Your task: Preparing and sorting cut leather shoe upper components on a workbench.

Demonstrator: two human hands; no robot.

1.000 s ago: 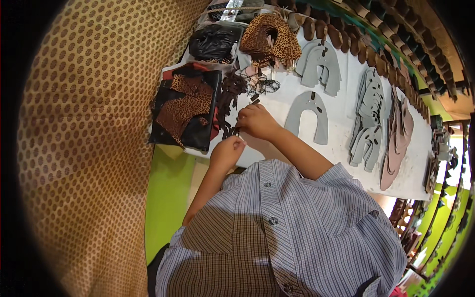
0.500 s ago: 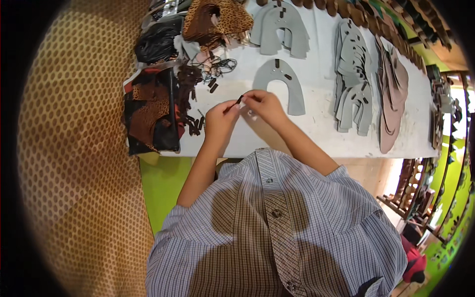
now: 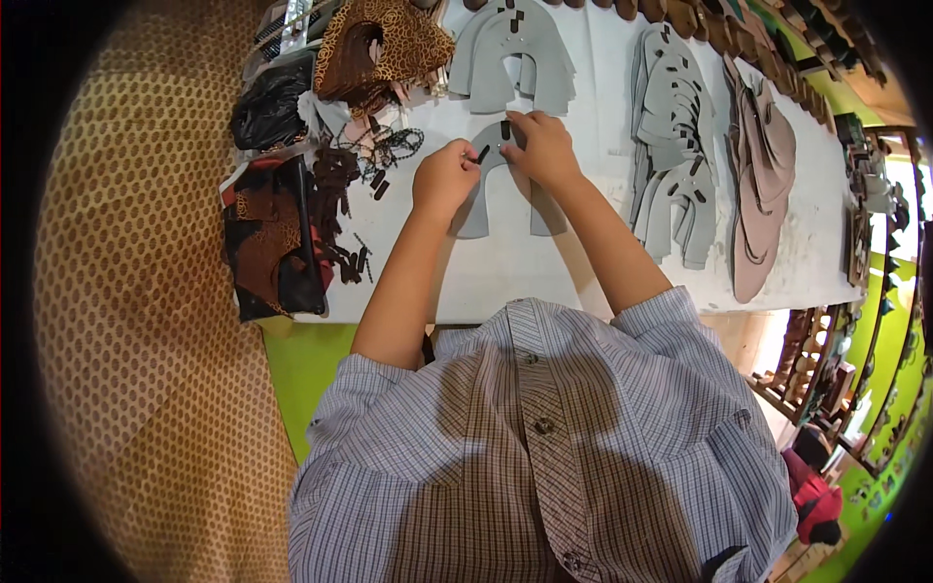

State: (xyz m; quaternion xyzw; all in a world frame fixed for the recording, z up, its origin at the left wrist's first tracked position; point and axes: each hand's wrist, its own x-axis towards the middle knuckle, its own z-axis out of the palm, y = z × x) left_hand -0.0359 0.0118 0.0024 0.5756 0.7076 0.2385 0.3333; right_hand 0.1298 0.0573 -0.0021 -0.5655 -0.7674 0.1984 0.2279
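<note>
A single grey U-shaped piece (image 3: pixel 473 216), flat like a cut shoe upper, lies on the white table in front of me, its curved end away from me. My left hand (image 3: pixel 447 179) is closed, pinching a small dark strip (image 3: pixel 483 154) over the left side of the curve. On the right side of the same curve, my right hand (image 3: pixel 544 153) grips the piece, thumb and fingers either side of its edge. Another dark strip (image 3: pixel 505 129) sits at the top of the curve, beside the right fingertips. My right hand covers part of the piece.
A stack of similar grey pieces (image 3: pixel 466 73) lies beyond. Overlapping grey pieces (image 3: pixel 671 126) and pinkish ones (image 3: pixel 761 214) are to the right. At the left are dark scraps (image 3: pixel 335 175), loose strips (image 3: pixel 379 185), a black bag (image 3: pixel 277 112) and leopard-patterned pieces (image 3: pixel 413 44).
Both hands have moved away from me, from the near table onto the grey U-shaped piece. The right hand has left the small strip and taken hold of the piece; the left keeps the strip.
</note>
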